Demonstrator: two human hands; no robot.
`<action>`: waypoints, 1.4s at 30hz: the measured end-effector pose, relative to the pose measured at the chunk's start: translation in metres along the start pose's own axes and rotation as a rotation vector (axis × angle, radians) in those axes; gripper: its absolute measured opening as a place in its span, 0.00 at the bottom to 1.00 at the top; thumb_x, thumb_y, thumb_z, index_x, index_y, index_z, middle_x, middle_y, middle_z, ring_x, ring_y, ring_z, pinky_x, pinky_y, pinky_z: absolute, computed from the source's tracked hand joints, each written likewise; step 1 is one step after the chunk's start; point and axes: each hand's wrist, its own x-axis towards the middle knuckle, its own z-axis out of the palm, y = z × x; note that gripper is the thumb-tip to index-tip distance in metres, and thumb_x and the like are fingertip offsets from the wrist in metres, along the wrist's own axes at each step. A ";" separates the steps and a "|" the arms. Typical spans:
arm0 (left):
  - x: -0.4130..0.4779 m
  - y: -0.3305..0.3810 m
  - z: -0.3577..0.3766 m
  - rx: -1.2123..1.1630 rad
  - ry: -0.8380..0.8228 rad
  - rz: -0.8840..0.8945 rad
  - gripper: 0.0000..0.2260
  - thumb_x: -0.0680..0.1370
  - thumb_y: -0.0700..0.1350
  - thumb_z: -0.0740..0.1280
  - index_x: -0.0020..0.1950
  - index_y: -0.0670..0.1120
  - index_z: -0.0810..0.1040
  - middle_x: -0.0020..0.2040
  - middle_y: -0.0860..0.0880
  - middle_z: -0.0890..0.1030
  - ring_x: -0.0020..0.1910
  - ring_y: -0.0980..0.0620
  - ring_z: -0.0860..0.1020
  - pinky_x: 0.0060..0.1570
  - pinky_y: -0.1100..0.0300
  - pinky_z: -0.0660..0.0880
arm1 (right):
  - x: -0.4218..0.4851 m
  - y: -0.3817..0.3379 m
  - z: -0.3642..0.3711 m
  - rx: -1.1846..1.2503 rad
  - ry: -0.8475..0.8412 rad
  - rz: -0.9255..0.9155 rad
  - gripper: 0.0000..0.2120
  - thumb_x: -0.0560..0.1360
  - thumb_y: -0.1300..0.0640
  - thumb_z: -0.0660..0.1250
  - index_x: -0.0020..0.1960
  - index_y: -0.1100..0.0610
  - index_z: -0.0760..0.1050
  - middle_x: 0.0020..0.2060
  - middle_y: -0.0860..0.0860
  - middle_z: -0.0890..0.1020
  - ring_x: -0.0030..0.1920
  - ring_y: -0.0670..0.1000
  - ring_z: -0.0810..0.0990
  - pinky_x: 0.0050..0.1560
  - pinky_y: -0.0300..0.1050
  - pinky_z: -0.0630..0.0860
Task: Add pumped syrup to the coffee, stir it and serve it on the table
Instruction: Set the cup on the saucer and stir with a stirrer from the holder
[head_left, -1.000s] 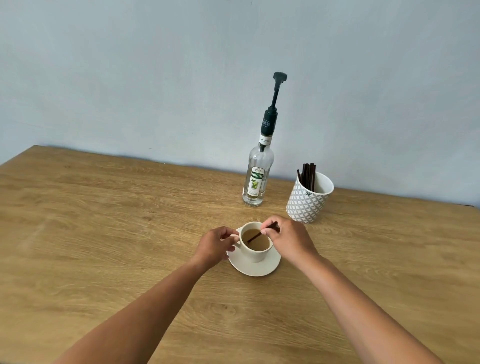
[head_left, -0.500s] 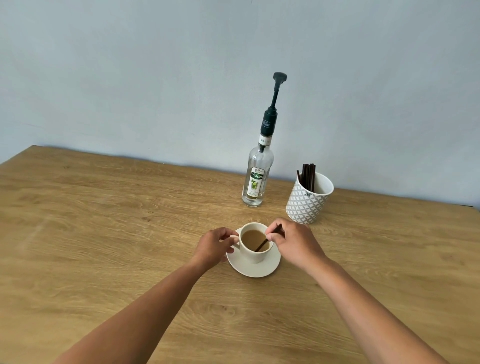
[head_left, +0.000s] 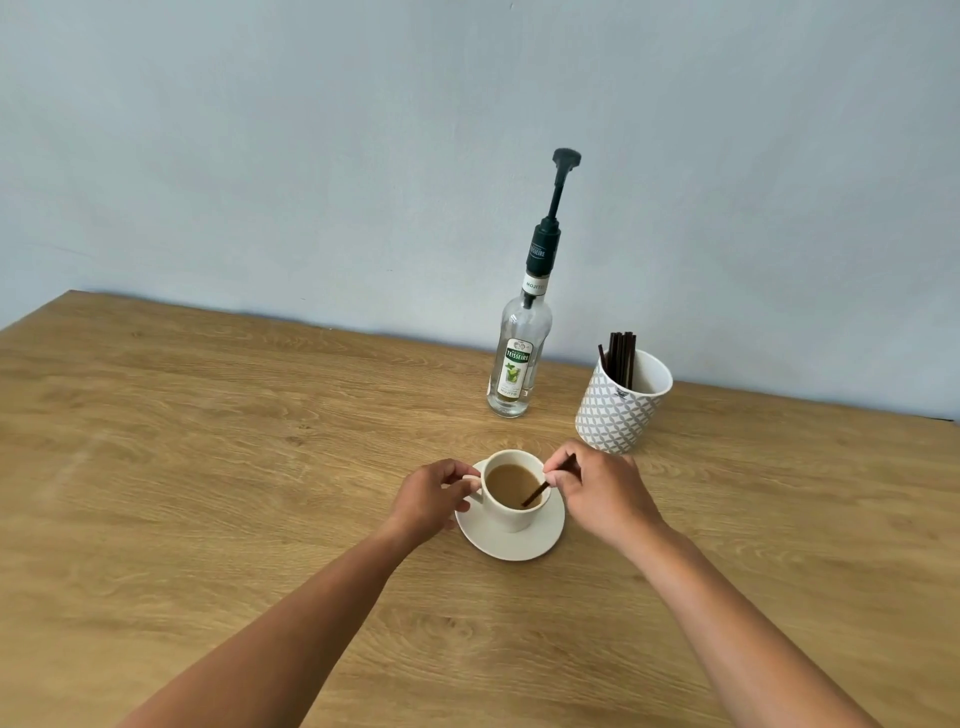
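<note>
A white cup (head_left: 511, 512) of light brown coffee stands on a white saucer (head_left: 519, 543) in the middle of the wooden table (head_left: 208, 467). My left hand (head_left: 431, 499) pinches the cup's handle on its left side. My right hand (head_left: 597, 493) is closed on a dark stir stick (head_left: 535, 493), whose lower end dips into the coffee near the cup's right front. Behind the cup stands a clear syrup bottle (head_left: 517, 364) with a tall dark pump on top, upright and untouched.
A patterned white holder (head_left: 618, 410) with several dark stir sticks stands right of the bottle, just behind my right hand. A pale wall runs along the table's far edge.
The stick's tip has swept from the left side of the coffee to the right front while my right hand shifted slightly. My left hand has stayed on the handle.
</note>
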 end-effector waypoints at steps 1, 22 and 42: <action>0.000 0.000 0.000 0.000 0.000 0.000 0.04 0.77 0.44 0.70 0.47 0.53 0.83 0.47 0.51 0.86 0.40 0.54 0.85 0.39 0.50 0.82 | 0.000 -0.001 0.001 0.043 -0.017 0.009 0.04 0.77 0.53 0.68 0.44 0.46 0.78 0.35 0.38 0.82 0.38 0.38 0.75 0.57 0.48 0.69; 0.000 -0.003 -0.001 0.036 0.006 0.015 0.04 0.77 0.46 0.71 0.46 0.55 0.83 0.44 0.54 0.86 0.39 0.54 0.86 0.39 0.51 0.81 | -0.007 -0.006 0.006 0.120 -0.058 0.039 0.07 0.76 0.51 0.69 0.41 0.40 0.76 0.39 0.38 0.83 0.41 0.39 0.79 0.60 0.54 0.74; -0.004 0.002 -0.001 0.042 -0.008 0.003 0.02 0.77 0.47 0.71 0.47 0.54 0.83 0.44 0.54 0.86 0.40 0.54 0.85 0.34 0.55 0.80 | -0.010 -0.012 0.005 0.103 -0.027 0.055 0.03 0.77 0.51 0.68 0.47 0.44 0.79 0.41 0.41 0.85 0.45 0.45 0.82 0.60 0.55 0.74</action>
